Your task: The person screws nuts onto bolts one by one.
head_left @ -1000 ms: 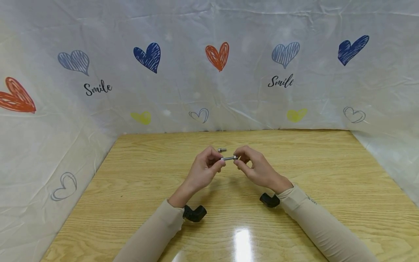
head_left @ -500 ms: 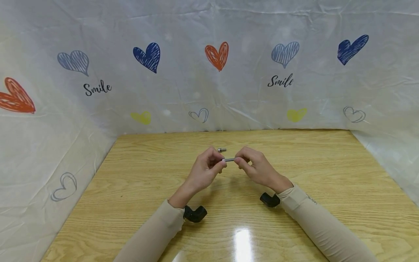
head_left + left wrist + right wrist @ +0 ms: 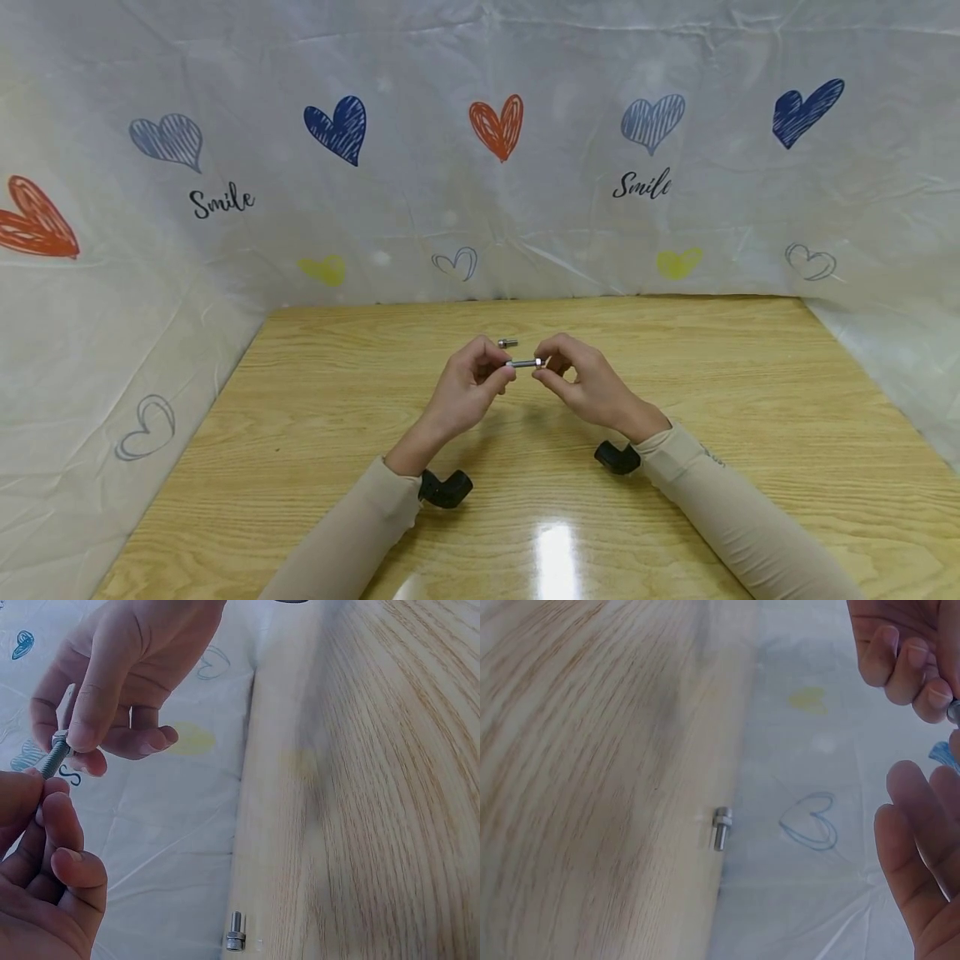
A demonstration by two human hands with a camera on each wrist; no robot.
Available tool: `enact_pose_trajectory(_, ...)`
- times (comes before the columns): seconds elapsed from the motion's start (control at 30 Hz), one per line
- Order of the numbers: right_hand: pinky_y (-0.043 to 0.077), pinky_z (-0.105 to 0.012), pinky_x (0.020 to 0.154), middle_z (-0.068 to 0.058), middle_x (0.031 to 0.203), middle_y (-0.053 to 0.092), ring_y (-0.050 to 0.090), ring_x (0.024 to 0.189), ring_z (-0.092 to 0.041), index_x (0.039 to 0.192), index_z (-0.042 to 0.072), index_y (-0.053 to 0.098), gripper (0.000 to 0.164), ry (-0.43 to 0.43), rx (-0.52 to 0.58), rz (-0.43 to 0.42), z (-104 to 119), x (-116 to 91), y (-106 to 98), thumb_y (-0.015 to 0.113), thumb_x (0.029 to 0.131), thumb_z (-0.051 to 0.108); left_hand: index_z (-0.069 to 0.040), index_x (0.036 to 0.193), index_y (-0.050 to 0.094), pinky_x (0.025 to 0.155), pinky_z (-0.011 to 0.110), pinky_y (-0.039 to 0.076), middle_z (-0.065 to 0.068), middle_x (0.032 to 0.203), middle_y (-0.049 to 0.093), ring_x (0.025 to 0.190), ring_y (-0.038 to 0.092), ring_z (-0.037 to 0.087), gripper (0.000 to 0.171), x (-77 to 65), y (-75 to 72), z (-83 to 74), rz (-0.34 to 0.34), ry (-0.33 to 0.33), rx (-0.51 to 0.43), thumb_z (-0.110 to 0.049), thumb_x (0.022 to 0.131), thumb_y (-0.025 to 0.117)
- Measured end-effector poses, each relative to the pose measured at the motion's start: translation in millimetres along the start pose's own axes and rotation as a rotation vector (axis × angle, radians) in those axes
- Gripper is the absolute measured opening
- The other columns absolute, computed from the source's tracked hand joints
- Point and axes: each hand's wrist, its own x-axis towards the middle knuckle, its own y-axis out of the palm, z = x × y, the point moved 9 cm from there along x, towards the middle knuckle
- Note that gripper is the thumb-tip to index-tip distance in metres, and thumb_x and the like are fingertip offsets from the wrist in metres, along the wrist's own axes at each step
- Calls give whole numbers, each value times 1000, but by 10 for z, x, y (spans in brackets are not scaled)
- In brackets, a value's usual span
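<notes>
A silver bolt [image 3: 522,363] is held level above the table. My left hand [image 3: 467,385] pinches its left end, where the fingers hide most of the head. A hex nut [image 3: 539,362] sits on the bolt near its right end. The thumb and forefinger of my right hand [image 3: 592,388] are curled about this nut; in the left wrist view the thumb touches the nut [image 3: 60,739]. Grey thread on the bolt [image 3: 52,760] shows between the two hands in that view.
A second, shorter bolt [image 3: 508,342] with a thicker head end lies on the wooden table [image 3: 337,400] just behind the hands. White cloth [image 3: 420,200] printed with hearts hangs behind the table. Black wrist mounts [image 3: 447,489] jut inward below both hands.
Half a second ago my right fingertips covered the nut; now they have spread a little and the nut shows again. My left hand keeps its pinch on the bolt, nearly still.
</notes>
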Motion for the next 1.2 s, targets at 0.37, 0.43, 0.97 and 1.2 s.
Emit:
enact_pose_trajectory(0.37, 46, -25, 63, 4, 84, 54, 51, 70, -8, 95, 11, 60, 3, -57, -19, 9, 11, 23, 4, 57, 96, 10, 4, 97, 55, 53, 25, 40, 14, 80, 62, 63, 53, 23, 5, 13, -8, -1, 0, -7, -13, 4, 93, 57)
enact_pose_trajectory(0.43, 45, -25, 63, 5, 83, 53, 50, 70, -8, 93, 13, 59, 7, -51, -20, 10, 5, 29, 4, 55, 97, 10, 3, 96, 54, 53, 25, 40, 13, 80, 62, 63, 52, 18, 4, 17, -6, 1, 4, -5, -14, 4, 93, 57)
enact_pose_trajectory(0.97, 49, -26, 63, -2, 95, 57, 58, 70, -9, 107, 6, 52, 24, 1, -6, 5, 0, 29, 4, 67, 88, 2, 6, 100, 55, 54, 26, 41, 13, 82, 61, 64, 53, 17, 7, 33, -23, 18, 12, -16, -2, 1, 95, 56)
enact_pose_trajectory(1.2, 49, -26, 65, 2, 90, 56, 55, 70, -8, 101, 10, 57, 12, -11, -6, 19, 2, 41, 8, 64, 92, 5, 5, 99, 55, 54, 26, 41, 13, 81, 61, 63, 53, 18, 7, 39, -28, 35, 15, -27, -26, 1, 94, 57)
